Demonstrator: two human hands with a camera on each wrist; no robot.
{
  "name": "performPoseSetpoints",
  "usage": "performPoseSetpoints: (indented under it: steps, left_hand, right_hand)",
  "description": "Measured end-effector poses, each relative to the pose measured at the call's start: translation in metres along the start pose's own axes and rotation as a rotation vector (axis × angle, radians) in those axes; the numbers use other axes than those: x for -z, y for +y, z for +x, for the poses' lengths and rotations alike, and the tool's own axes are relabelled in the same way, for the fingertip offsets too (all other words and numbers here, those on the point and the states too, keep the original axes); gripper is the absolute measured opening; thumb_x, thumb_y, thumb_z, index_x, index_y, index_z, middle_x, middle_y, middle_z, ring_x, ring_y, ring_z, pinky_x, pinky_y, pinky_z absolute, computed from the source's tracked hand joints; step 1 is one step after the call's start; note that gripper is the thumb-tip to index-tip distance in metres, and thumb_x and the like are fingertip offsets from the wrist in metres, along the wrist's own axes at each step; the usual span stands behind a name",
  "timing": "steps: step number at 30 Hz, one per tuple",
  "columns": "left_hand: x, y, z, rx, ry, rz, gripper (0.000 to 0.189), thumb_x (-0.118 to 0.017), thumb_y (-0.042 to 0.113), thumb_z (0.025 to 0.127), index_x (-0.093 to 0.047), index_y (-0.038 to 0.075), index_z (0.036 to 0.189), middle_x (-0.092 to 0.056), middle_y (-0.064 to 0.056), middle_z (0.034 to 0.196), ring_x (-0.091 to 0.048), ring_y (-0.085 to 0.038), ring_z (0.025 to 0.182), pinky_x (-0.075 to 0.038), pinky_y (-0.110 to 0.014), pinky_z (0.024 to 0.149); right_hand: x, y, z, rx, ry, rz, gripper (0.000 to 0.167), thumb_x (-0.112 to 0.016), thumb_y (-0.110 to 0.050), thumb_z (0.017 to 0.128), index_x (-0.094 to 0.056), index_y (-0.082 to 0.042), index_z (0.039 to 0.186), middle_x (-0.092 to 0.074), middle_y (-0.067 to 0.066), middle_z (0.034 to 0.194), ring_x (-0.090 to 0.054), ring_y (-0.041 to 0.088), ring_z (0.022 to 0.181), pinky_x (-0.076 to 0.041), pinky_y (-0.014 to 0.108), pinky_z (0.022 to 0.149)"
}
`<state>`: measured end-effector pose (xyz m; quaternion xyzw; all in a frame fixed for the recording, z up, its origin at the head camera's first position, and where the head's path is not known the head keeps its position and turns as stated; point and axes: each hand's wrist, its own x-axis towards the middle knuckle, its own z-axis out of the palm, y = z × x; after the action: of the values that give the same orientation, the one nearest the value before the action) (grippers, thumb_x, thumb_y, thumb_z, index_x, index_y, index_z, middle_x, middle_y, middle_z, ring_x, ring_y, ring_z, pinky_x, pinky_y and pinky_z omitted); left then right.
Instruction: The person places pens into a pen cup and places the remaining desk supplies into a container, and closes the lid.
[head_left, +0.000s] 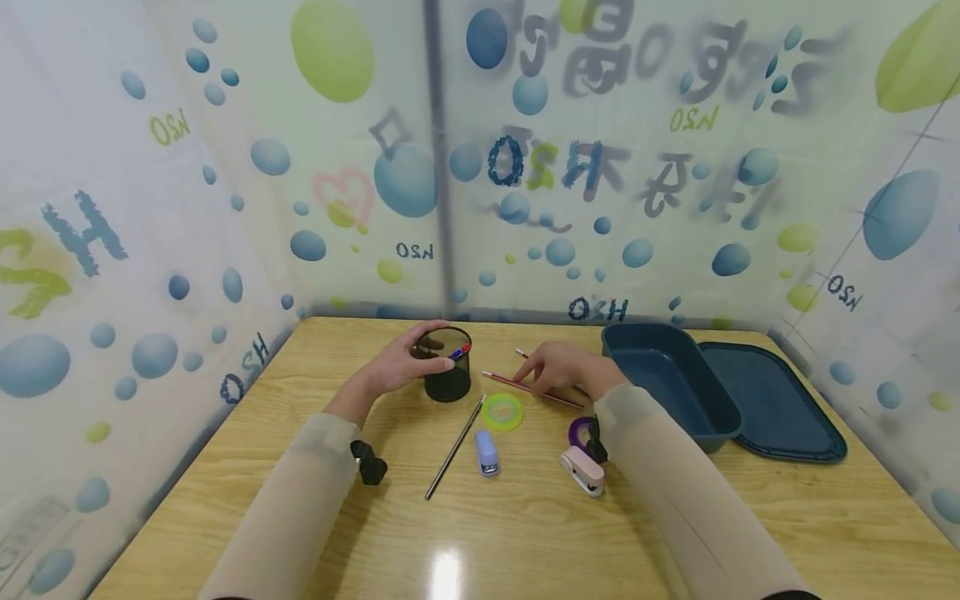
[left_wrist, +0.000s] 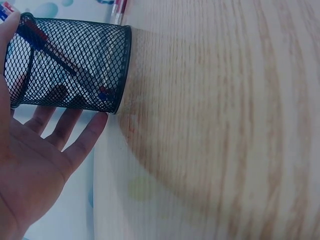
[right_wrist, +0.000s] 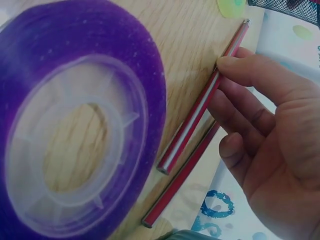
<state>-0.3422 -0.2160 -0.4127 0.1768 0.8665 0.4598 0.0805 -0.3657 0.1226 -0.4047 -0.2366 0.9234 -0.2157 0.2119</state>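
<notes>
My left hand (head_left: pixel 393 365) holds a black mesh pen holder (head_left: pixel 447 387), thumb by the rim and fingers along the far side. Inside it lean a blue pen and a red pen (head_left: pixel 461 351), partly hidden by the mesh in the left wrist view. With thumb and fingertips, my right hand (head_left: pixel 561 367) pinches a red striped pencil (right_wrist: pixel 192 117), low over the table. A second red pencil (right_wrist: pixel 181 184) lies beside it, partly behind the fingers. Close to the right wrist is a purple tape roll (right_wrist: pixel 147 45).
A lime tape roll (head_left: pixel 489 412), a dark pencil (head_left: pixel 454 452), a lavender stapler (head_left: pixel 487 452) and a pink stapler (head_left: pixel 583 469) lie on the wooden table (head_left: pixel 405 542). At right stand a dark blue bin (head_left: pixel 722 429) and its flat lid (head_left: pixel 783 400). Printed curtains enclose the table's back and sides.
</notes>
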Motion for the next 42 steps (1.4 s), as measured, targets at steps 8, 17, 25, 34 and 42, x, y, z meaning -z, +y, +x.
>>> performPoseSetpoints:
  steps: [8, 17, 25, 34, 42]
  left_hand:
    - [0.0, 0.001, 0.001, -0.005, -0.009, -0.018, 0.079, -0.081, 0.045, 0.1, -0.042, 0.036, 0.168, -0.054, -0.02, 0.159, -0.058, -0.042, 0.14, -0.055, -0.055, 0.109]
    - [0.0, 0.002, 0.001, -0.004, -0.005, 0.002, 0.079, -0.08, 0.046, 0.1, -0.041, 0.036, 0.168, -0.054, -0.021, 0.16, -0.057, -0.043, 0.143, -0.053, -0.057, 0.111]
    - [0.0, 0.001, -0.001, 0.0, -0.012, -0.01, 0.079, -0.08, 0.045, 0.101, -0.04, 0.034, 0.168, -0.053, -0.022, 0.161, -0.056, -0.043, 0.145, -0.053, -0.058, 0.112]
    - [-0.002, 0.0, -0.002, -0.013, -0.007, -0.029, 0.078, -0.08, 0.042, 0.102, -0.041, 0.034, 0.168, -0.052, -0.022, 0.162, -0.055, -0.043, 0.146, -0.054, -0.058, 0.112]
    - [-0.001, -0.001, -0.002, -0.005, -0.01, -0.021, 0.077, -0.079, 0.043, 0.102, -0.04, 0.035, 0.168, -0.052, -0.022, 0.161, -0.058, -0.043, 0.141, -0.055, -0.057, 0.11]
  right_hand:
    - [0.003, 0.002, -0.005, -0.021, 0.015, 0.019, 0.04, -0.077, -0.009, 0.098, -0.081, -0.027, 0.134, -0.076, 0.004, 0.116, -0.067, 0.017, 0.088, -0.058, 0.03, 0.08]
    - [0.011, 0.003, -0.015, -0.007, 0.036, 0.105, 0.043, -0.07, -0.008, 0.1, -0.076, -0.02, 0.141, -0.075, 0.007, 0.105, -0.069, 0.019, 0.082, -0.06, 0.032, 0.078]
    - [0.016, 0.007, -0.024, 0.078, 0.079, 0.159, 0.043, -0.067, -0.011, 0.102, -0.069, -0.011, 0.144, -0.075, 0.011, 0.112, -0.072, 0.019, 0.081, -0.063, 0.037, 0.078]
    - [0.014, 0.003, -0.037, 0.102, 0.139, 0.262, 0.037, -0.067, -0.011, 0.104, -0.065, -0.009, 0.141, -0.072, 0.014, 0.121, -0.074, 0.026, 0.088, -0.064, 0.037, 0.072]
    - [0.015, -0.006, -0.048, 0.155, 0.207, 0.328, 0.026, -0.066, -0.018, 0.108, -0.063, -0.017, 0.133, -0.072, 0.018, 0.119, -0.075, 0.036, 0.099, -0.067, 0.047, 0.075]
